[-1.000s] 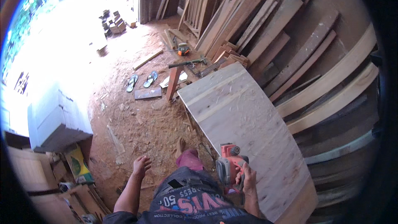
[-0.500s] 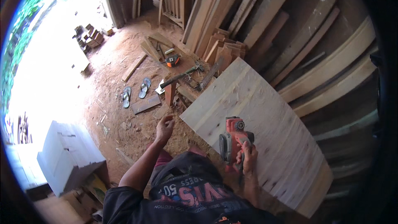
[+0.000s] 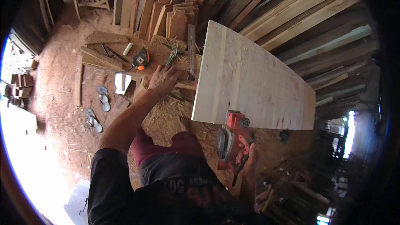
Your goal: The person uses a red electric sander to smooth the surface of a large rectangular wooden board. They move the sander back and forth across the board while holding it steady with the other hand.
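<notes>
My right hand (image 3: 246,155) is wrapped round the rear handle of a red electric hand planer (image 3: 235,139). The planer's front end overlaps the near edge of a wide pale wooden panel (image 3: 254,81), while its body hangs on my side of that edge; contact cannot be made out. My left hand (image 3: 163,79) reaches over the low wooden bench (image 3: 156,56), palm down with fingers stretched out. Beside its fingertips are a green-handled tool (image 3: 171,57) and a dark brown wood piece (image 3: 186,75). What lies under the palm is hidden.
An orange and black tape measure (image 3: 141,59) and a white stick (image 3: 128,49) lie on the bench, with a metal square (image 3: 191,50) beside the panel. Sandals (image 3: 103,98) lie on the dusty floor. Stacked boards (image 3: 179,18) and long planks (image 3: 291,14) stand beyond.
My left hand has moved forward from in front of my body to the bench tools. My right hand has drawn the planer back from over the panel to its near edge. The view has turned right.
</notes>
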{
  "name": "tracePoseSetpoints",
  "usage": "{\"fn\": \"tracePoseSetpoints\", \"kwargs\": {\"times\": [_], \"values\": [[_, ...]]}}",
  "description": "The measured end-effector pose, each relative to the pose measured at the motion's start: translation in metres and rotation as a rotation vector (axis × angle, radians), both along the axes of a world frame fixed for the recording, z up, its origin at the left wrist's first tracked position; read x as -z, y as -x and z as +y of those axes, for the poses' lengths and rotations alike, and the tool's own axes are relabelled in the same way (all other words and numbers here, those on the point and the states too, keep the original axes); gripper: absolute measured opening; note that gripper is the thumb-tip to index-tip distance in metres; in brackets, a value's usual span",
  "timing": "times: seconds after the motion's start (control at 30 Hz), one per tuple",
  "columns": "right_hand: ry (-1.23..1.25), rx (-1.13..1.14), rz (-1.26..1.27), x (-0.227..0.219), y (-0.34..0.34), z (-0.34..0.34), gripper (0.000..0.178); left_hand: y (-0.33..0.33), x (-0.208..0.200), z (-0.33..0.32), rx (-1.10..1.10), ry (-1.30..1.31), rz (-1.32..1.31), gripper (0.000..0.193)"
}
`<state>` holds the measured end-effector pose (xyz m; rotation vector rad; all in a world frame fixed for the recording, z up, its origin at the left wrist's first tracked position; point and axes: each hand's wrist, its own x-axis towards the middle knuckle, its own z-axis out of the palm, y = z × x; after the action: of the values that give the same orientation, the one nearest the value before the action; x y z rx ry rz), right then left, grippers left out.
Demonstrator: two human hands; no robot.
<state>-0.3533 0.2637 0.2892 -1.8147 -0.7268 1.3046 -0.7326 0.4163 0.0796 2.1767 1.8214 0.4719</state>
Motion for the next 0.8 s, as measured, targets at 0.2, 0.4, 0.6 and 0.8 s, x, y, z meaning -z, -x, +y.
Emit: {"fn": "tracePoseSetpoints", "kwargs": {"times": [0.2,0.4,0.6,0.8], "values": [[0.054,0.011,0.096,0.013,0.075,-0.039,0.061,0.021,0.000,0.007,-0.064,-0.156,-0.035,0.046],[0.171,0.020,-0.128,0.044,0.114,-0.042,0.059,0.045,0.000,-0.018,-0.158,-0.370,-0.385,0.050],[0.189,-0.040,-0.187,0.048,0.125,-0.012,0.057,0.091,-0.005,-0.121,-0.249,-0.401,-0.698,0.047],[0.101,-0.028,-0.101,0.060,0.168,0.110,0.057,0.094,0.022,-0.201,-0.581,-0.273,-0.817,0.038]]}}
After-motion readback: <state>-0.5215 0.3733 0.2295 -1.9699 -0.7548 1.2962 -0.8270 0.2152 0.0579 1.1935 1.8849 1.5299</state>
